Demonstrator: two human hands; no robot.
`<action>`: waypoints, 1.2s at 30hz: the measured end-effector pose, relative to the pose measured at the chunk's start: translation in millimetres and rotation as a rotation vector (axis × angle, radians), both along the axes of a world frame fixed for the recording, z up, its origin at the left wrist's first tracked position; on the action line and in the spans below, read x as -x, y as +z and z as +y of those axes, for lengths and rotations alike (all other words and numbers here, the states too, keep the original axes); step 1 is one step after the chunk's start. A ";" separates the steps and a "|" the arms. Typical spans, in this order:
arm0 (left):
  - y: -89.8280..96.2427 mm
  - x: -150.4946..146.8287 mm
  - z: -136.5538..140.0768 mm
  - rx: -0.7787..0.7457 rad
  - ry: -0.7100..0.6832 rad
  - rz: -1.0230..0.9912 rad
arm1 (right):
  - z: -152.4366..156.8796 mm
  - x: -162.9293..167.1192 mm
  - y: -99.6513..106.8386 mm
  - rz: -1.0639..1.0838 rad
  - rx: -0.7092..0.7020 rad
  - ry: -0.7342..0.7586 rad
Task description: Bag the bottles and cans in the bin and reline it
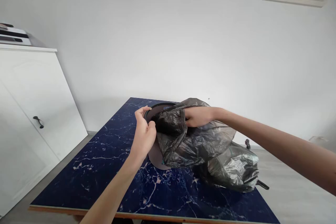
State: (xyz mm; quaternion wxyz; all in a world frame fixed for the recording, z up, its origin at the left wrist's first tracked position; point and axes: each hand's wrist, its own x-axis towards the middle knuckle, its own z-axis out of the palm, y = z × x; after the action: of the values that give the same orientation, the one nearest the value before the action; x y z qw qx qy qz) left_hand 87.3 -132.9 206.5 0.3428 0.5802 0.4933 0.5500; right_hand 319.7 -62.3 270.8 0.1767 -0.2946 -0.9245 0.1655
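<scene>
A dark grey bin (157,157) with a black rim stands on the blue marble-patterned table. A thin black garbage bag (210,141) is partly in the bin's mouth, and the rest spills over its right side onto the table. My left hand (144,129) is closed on the bin's left rim, with fingers over the edge and thumb toward the bag. My right hand (199,116) is closed on the bag's upper edge on the right; its fingertips are hidden in the folds. The bin's inside is largely covered by the bag.
The blue table (105,164) stands against a white wall (168,42). A white cabinet (34,112) with a black handle is at the left, bearing a white and black object (14,36). A dark strap-like piece (262,184) sticks out past the table's right edge.
</scene>
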 end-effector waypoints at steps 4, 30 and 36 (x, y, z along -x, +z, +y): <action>-0.3 7.0 10.6 0.055 0.003 -0.009 | -17.3 -1.3 20.6 -0.075 0.126 0.093; 38.0 14.5 -43.0 -0.276 0.080 0.618 | -14.9 1.5 -3.8 0.251 -0.196 -0.129; 41.9 41.8 -36.5 -0.153 0.259 0.426 | 31.8 3.4 -18.7 0.369 -0.129 -0.197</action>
State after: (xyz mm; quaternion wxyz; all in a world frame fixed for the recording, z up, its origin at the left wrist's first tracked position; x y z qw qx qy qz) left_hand 45.5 -169.4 248.4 0.1130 0.6391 0.5815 0.4905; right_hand 316.3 -30.5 252.0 0.3765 -0.3362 -0.8520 0.1389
